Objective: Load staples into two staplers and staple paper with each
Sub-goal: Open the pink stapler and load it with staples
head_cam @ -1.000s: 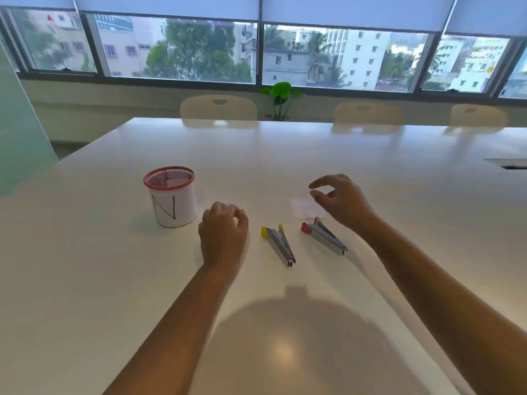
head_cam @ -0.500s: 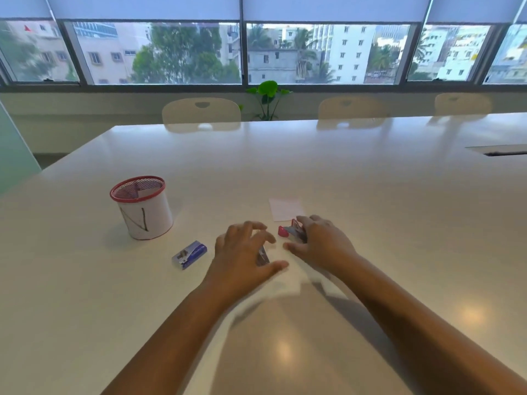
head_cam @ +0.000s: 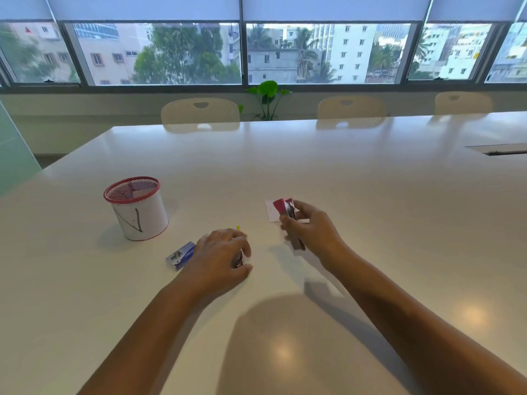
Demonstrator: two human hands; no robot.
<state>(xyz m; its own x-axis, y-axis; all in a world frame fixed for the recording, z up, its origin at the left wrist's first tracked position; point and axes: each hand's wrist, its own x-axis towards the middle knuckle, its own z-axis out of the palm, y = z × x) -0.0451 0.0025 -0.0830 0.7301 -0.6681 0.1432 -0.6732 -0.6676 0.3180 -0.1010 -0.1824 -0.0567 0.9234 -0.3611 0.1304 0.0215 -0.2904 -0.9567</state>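
Staplers were in play: the small red-tipped metal stapler (head_cam: 288,220) was held off the white table (head_cam: 356,189) in the right hand (head_cam: 312,232), fingers curled round its body; the yellow-tipped one (head_cam: 239,246) was gripped under the left hand (head_cam: 221,253). Both looked light, rigid, best held mid-body.

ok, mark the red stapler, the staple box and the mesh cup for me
red stapler (head_cam: 281,207): head view, on its red cap above the right hand's fingers.
staple box (head_cam: 182,255): head view, on its blue top face, left of the left hand.
mesh cup (head_cam: 144,220): head view, on its white paper-wrapped side.
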